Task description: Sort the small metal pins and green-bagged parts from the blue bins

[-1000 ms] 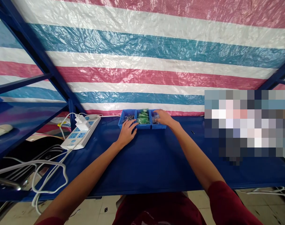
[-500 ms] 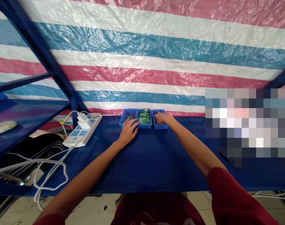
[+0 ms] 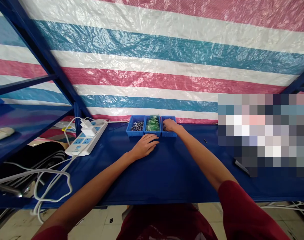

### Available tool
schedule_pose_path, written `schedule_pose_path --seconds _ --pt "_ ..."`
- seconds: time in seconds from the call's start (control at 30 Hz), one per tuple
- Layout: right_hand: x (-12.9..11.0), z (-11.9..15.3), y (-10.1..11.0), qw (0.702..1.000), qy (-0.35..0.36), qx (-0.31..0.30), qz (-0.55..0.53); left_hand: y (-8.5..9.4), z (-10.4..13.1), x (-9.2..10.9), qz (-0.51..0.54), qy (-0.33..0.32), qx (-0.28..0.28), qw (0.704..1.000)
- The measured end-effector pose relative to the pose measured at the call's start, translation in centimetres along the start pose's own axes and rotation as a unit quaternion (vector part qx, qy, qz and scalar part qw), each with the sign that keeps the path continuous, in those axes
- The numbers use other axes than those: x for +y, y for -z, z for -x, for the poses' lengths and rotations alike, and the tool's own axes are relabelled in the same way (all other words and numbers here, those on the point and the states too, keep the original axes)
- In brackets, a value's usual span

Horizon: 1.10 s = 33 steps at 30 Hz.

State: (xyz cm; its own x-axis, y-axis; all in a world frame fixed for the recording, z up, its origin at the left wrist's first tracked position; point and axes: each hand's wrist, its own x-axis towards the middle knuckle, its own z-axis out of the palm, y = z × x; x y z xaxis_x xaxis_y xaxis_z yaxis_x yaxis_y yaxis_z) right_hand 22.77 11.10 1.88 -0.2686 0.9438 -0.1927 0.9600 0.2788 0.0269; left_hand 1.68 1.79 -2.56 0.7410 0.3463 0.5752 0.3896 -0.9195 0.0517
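Three blue bins stand in a row on the blue table. The left bin [image 3: 128, 128] holds many small dark metal pieces that look like screws. In the middle bin [image 3: 153, 133] lie green plastic packets. My right hand [image 3: 171, 125] reaches down into the right bin [image 3: 173, 119], fingers curled and mostly hidden; what they hold, if anything, cannot be made out. Just in front of the middle bin, my left hand [image 3: 145, 146] is palm down over the table, its fingers stretched out and holding nothing.
A white power strip [image 3: 88, 143] with a plugged-in adapter [image 3: 89, 131] and loose white cables lies on the left. A small dark piece [image 3: 205, 141] rests right of my forearm. A white mouse [image 3: 3, 134] sits on the left shelf. Striped sheeting [image 3: 152, 60] hangs behind.
My left hand has moved right and slightly toward me, off the left bin's front edge. The right bin has closed up against the middle one. My right hand stays inside it.
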Motion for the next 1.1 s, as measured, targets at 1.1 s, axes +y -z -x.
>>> schedule_pose_path --seconds 1.1 --pt "-1.1 1.6 2.7 0.945 -0.065 0.236 -0.217 1.7 0.4 -0.7 -0.023 0.195 0.213 0.957"
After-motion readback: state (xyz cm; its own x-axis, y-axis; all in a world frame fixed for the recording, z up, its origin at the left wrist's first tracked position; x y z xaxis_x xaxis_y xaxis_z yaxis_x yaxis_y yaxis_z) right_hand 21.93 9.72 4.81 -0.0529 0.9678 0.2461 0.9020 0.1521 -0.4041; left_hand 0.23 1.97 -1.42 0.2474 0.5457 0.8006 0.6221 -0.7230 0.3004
